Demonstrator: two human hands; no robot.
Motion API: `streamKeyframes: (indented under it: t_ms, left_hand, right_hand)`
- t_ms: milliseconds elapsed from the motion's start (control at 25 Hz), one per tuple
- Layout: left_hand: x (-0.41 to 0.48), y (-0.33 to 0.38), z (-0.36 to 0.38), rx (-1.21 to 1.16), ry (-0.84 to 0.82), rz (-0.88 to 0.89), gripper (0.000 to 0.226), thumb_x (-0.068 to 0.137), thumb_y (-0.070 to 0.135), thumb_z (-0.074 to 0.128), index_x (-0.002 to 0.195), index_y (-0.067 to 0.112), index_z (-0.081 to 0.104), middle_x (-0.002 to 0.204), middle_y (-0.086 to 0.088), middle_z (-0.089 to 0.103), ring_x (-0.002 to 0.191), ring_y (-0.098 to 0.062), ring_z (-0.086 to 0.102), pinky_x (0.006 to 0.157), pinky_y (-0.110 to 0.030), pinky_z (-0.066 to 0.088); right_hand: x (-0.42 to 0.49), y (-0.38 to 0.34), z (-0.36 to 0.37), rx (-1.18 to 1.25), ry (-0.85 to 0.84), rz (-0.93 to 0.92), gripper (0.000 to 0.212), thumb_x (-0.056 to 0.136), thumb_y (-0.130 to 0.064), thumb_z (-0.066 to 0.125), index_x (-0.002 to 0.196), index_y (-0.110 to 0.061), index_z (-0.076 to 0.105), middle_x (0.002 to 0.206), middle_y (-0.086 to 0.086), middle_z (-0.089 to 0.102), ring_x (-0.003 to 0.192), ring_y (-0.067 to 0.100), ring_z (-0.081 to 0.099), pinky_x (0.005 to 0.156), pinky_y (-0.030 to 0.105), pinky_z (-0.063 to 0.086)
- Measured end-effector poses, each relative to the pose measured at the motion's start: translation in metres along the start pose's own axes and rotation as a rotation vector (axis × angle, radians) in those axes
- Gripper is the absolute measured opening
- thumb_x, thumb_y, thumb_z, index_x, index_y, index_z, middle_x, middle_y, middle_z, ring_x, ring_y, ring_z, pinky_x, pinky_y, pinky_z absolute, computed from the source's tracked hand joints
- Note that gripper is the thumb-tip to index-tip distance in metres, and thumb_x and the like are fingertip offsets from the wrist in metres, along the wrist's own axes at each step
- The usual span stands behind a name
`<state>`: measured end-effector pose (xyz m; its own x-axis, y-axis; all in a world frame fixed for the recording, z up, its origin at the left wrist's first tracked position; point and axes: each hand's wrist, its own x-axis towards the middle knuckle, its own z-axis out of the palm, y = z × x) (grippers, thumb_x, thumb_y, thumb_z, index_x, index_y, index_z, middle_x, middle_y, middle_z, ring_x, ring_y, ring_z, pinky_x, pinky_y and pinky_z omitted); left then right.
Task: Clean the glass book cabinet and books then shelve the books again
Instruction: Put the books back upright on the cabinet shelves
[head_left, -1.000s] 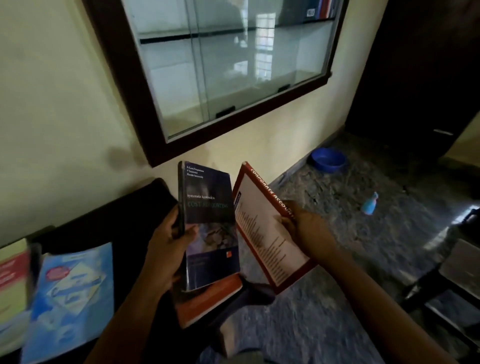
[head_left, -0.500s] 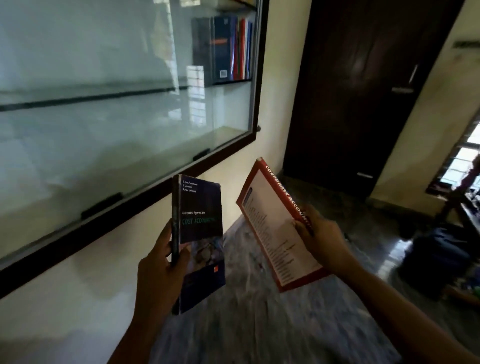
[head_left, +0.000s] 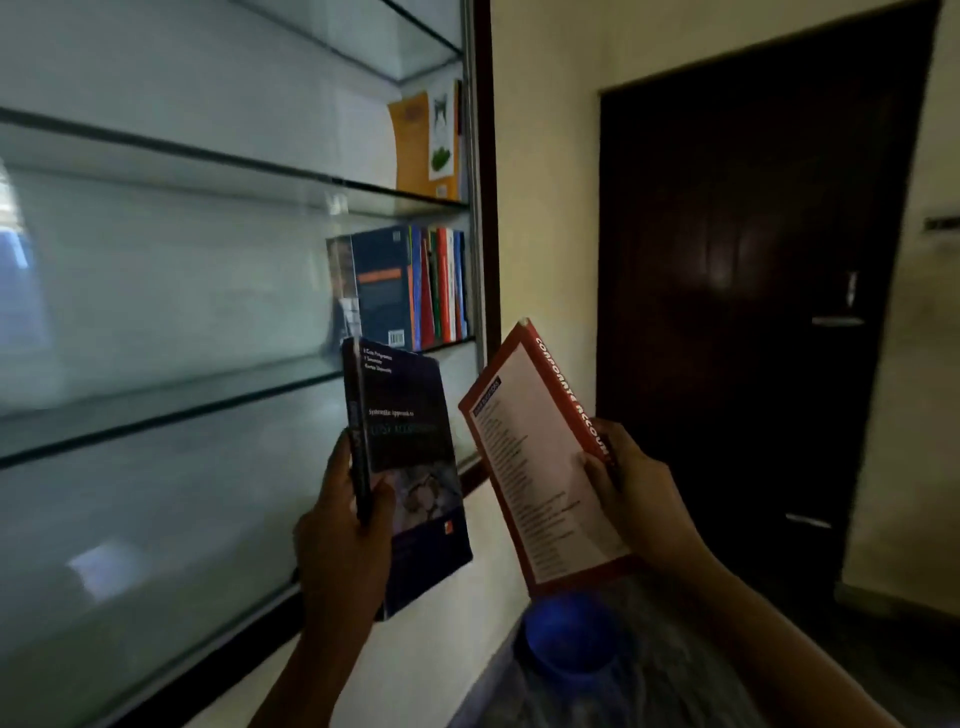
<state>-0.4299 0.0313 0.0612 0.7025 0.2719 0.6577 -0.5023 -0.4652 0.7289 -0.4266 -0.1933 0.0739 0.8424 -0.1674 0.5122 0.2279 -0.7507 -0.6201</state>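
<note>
My left hand (head_left: 340, 540) grips a dark blue book (head_left: 410, 467) upright by its spine, thumb on the front cover. My right hand (head_left: 631, 499) holds a red and white book (head_left: 535, 457) tilted to the left, back cover toward me. Both books are raised in front of the wall-mounted glass cabinet (head_left: 156, 312), near its lower right corner. Inside, a row of shelved books (head_left: 410, 286) stands at the right end of the middle glass shelf. An orange book (head_left: 423, 140) stands on the shelf above.
A dark wooden door (head_left: 753, 312) fills the wall to the right of the cabinet's dark frame (head_left: 485, 182). A blue bowl (head_left: 571, 639) sits on the floor below the red book. The rest of the cabinet shelves hold nothing visible.
The view has swung up and to the right, from the seat with books toward the cabinet's right end. Both hands have lifted their books higher and closer to the shelved row.
</note>
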Motion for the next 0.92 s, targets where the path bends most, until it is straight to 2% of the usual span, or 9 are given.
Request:
streamKeyframes:
  t_ms: [80, 200, 280, 400, 480, 600, 680, 760, 920]
  left_hand:
    - [0.043, 0.011, 0.044, 0.025, 0.112, 0.049, 0.052, 0.092, 0.024, 0.053, 0.140, 0.012, 0.041, 0.114, -0.018, 0.065, 0.083, -0.016, 0.056, 0.072, -0.021, 0.042]
    - [0.112, 0.022, 0.102, 0.027, 0.204, 0.117, 0.051, 0.094, 0.014, 0.051, 0.142, 0.013, 0.038, 0.117, -0.013, 0.064, 0.086, -0.013, 0.056, 0.063, -0.009, 0.037]
    - [0.165, 0.031, 0.137, 0.011, 0.276, 0.213, 0.051, 0.094, 0.017, 0.050, 0.143, 0.017, 0.038, 0.117, -0.008, 0.064, 0.092, -0.013, 0.061, 0.068, -0.012, 0.044]
    - [0.243, 0.048, 0.183, -0.054, 0.381, 0.309, 0.049, 0.093, 0.016, 0.052, 0.141, 0.019, 0.039, 0.123, -0.007, 0.061, 0.104, -0.019, 0.062, 0.077, -0.024, 0.050]
    - [0.289, 0.062, 0.202, -0.110, 0.430, 0.335, 0.049, 0.093, 0.012, 0.052, 0.141, 0.018, 0.040, 0.121, -0.007, 0.062, 0.099, -0.012, 0.059, 0.073, -0.017, 0.046]
    - [0.359, 0.082, 0.224, -0.144, 0.520, 0.436, 0.050, 0.092, 0.007, 0.054, 0.141, 0.015, 0.042, 0.119, -0.008, 0.063, 0.095, -0.009, 0.058, 0.073, -0.010, 0.043]
    - [0.406, 0.100, 0.234, -0.128, 0.587, 0.508, 0.051, 0.091, 0.006, 0.056, 0.140, 0.014, 0.043, 0.119, -0.009, 0.063, 0.095, -0.011, 0.059, 0.077, -0.008, 0.039]
    - [0.450, 0.118, 0.237, -0.140, 0.621, 0.512, 0.050, 0.090, 0.005, 0.057, 0.138, 0.014, 0.046, 0.120, -0.010, 0.064, 0.098, -0.013, 0.059, 0.079, -0.005, 0.035]
    - [0.520, 0.134, 0.245, -0.142, 0.617, 0.492, 0.048, 0.091, 0.009, 0.057, 0.137, 0.014, 0.046, 0.123, -0.011, 0.062, 0.110, -0.023, 0.060, 0.089, -0.024, 0.044]
  right_hand:
    - [0.066, 0.017, 0.001, 0.034, 0.027, -0.065, 0.039, 0.098, -0.029, 0.039, 0.135, -0.021, 0.033, 0.113, 0.000, 0.059, 0.075, 0.002, 0.054, 0.051, 0.008, 0.041]
    - [0.165, 0.030, 0.006, 0.100, 0.074, -0.165, 0.041, 0.098, -0.028, 0.039, 0.138, -0.019, 0.032, 0.121, 0.003, 0.059, 0.081, 0.010, 0.059, 0.057, 0.009, 0.040]
    - [0.228, 0.029, 0.014, 0.187, 0.121, -0.195, 0.042, 0.098, -0.028, 0.041, 0.138, -0.019, 0.032, 0.121, 0.003, 0.059, 0.085, 0.013, 0.060, 0.057, 0.009, 0.039]
    - [0.309, 0.024, 0.028, 0.341, 0.213, -0.264, 0.041, 0.097, -0.029, 0.043, 0.136, -0.018, 0.036, 0.115, 0.002, 0.061, 0.073, 0.002, 0.051, 0.047, 0.005, 0.038]
    - [0.354, 0.015, 0.030, 0.410, 0.286, -0.319, 0.039, 0.097, -0.026, 0.042, 0.134, -0.015, 0.037, 0.113, 0.005, 0.063, 0.068, -0.001, 0.049, 0.045, 0.003, 0.040]
    - [0.429, -0.004, 0.027, 0.435, 0.410, -0.392, 0.039, 0.098, -0.025, 0.041, 0.135, -0.015, 0.037, 0.111, 0.004, 0.063, 0.072, 0.004, 0.054, 0.046, 0.003, 0.039]
    - [0.477, -0.021, 0.023, 0.441, 0.513, -0.470, 0.039, 0.098, -0.027, 0.042, 0.135, -0.015, 0.038, 0.112, 0.005, 0.063, 0.079, 0.013, 0.062, 0.059, 0.010, 0.046]
    - [0.518, -0.039, 0.019, 0.469, 0.592, -0.529, 0.039, 0.098, -0.027, 0.042, 0.135, -0.015, 0.038, 0.113, 0.008, 0.063, 0.087, 0.021, 0.066, 0.070, 0.028, 0.054]
    - [0.585, -0.077, 0.013, 0.580, 0.645, -0.546, 0.039, 0.098, -0.025, 0.040, 0.135, -0.013, 0.038, 0.119, 0.009, 0.060, 0.098, 0.027, 0.063, 0.082, 0.037, 0.052]
